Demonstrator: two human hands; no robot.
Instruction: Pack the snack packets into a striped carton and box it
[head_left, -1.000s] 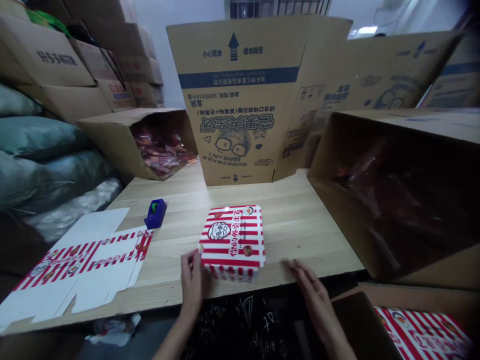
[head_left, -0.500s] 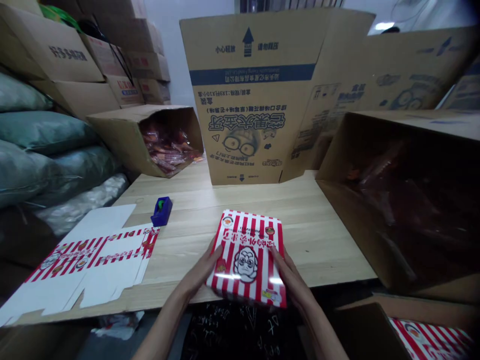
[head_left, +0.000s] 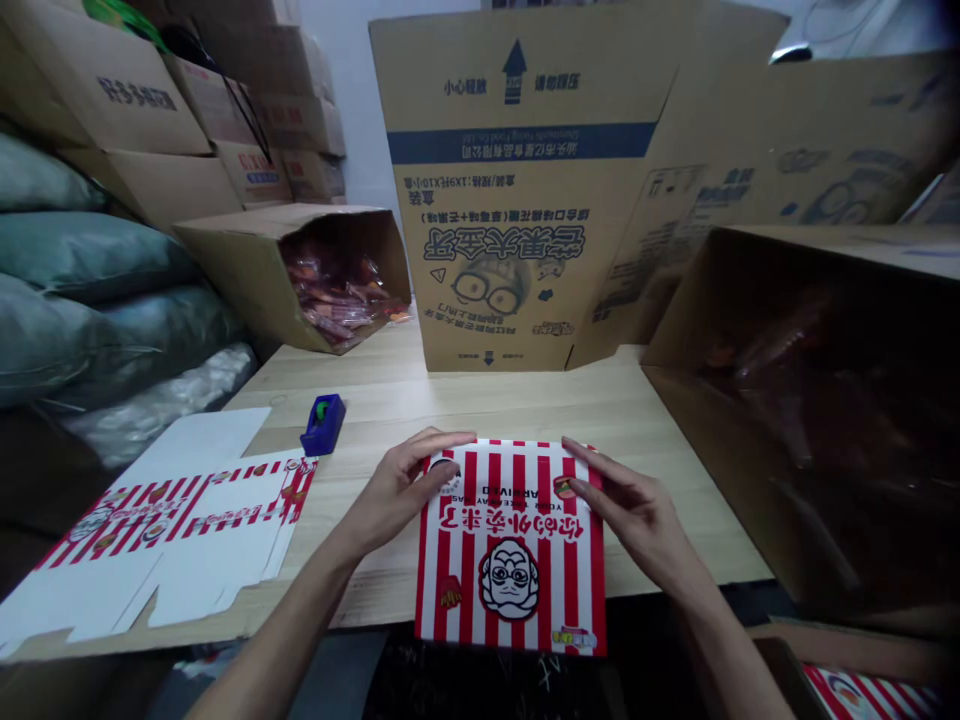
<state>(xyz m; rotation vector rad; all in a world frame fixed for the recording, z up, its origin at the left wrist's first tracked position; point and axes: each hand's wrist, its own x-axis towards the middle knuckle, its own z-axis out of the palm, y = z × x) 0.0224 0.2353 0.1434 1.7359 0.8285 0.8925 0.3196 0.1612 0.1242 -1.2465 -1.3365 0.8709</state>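
A red-and-white striped box [head_left: 510, 550] with printed lettering and a cartoon face is between my hands at the table's front edge. My left hand [head_left: 416, 480] grips its far left corner, thumb on top and fingers along the far edge. My right hand [head_left: 626, 500] has the far right corner in the same way, fingers bent over the edge. The box's printed face is turned up toward me, its near end jutting past the table edge. What lies under it is hidden.
Flat striped box blanks [head_left: 187, 520] lie at the left, beside a blue tape dispenser [head_left: 323, 424]. An open carton [head_left: 300, 270] of wrapped packets stands behind. A tall carton [head_left: 517, 200] rises at the back; another open carton [head_left: 750, 430] is at the right, above striped boxes [head_left: 862, 695].
Both hands have moved from the box's sides to its far corners. The box has come nearer to me and shows its printed face more squarely.
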